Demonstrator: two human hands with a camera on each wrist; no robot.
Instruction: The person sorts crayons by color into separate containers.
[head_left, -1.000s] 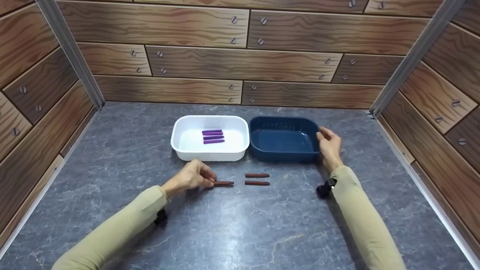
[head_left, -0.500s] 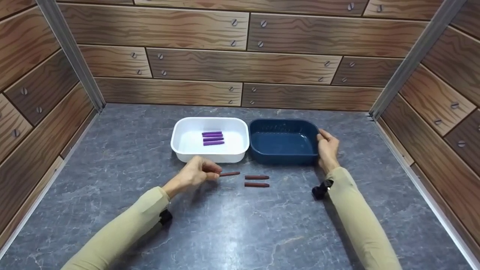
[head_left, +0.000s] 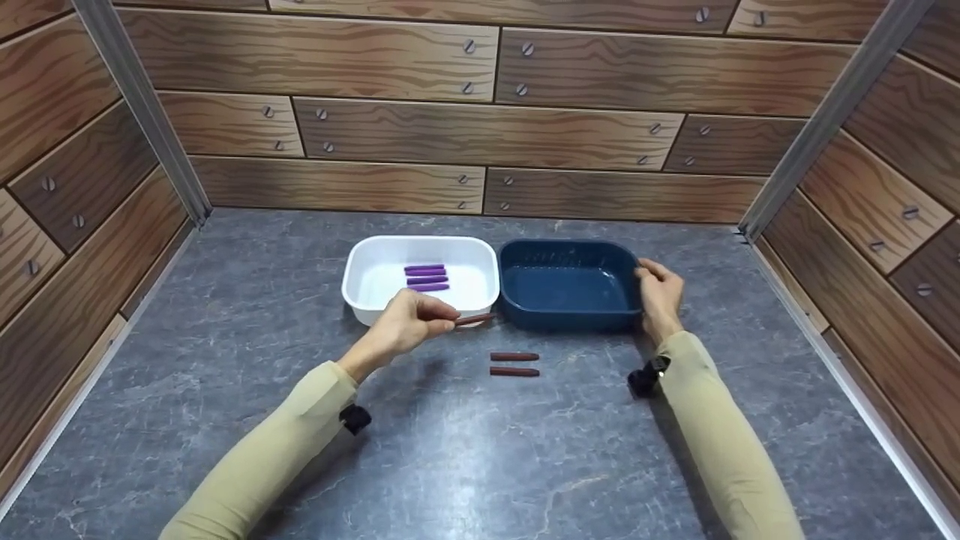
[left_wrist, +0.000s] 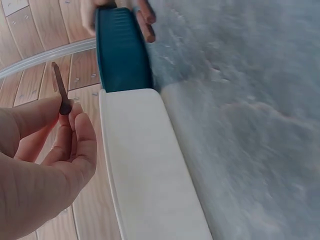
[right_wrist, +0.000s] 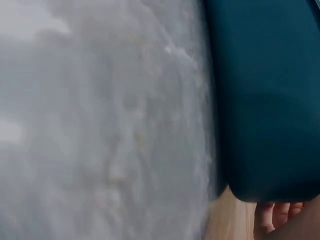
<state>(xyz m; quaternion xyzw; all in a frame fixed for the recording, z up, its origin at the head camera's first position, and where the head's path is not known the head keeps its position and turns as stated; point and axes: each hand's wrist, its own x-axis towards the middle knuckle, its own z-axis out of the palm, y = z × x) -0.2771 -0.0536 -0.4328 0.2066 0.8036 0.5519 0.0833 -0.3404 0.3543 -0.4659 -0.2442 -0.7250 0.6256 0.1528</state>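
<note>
Pinching a brown stick (head_left: 476,319) in the left hand's (head_left: 405,322) fingers, near the white tray (head_left: 375,285). Gripping the dark blue tray (head_left: 562,289) at the right hand's (head_left: 661,291) fingers. Beyond the left fingers, four purple sticks (head_left: 427,280); nearer and rightward, two loose brown sticks (head_left: 514,357) on the surface (head_left: 450,465).

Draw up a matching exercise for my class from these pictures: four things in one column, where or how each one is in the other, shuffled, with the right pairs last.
Things
1. four slim purple sticks
2. two slim dark brown sticks
3. a third slim dark brown stick
4. the dark blue rounded-rectangular tub

Places and states
A. pinched in the left hand
B. touched at one end by the right hand
C. inside the white rounded-rectangular tub
D. lying on the grey marbled tabletop, untouched

Pairs: 1-C, 2-D, 3-A, 4-B
</note>
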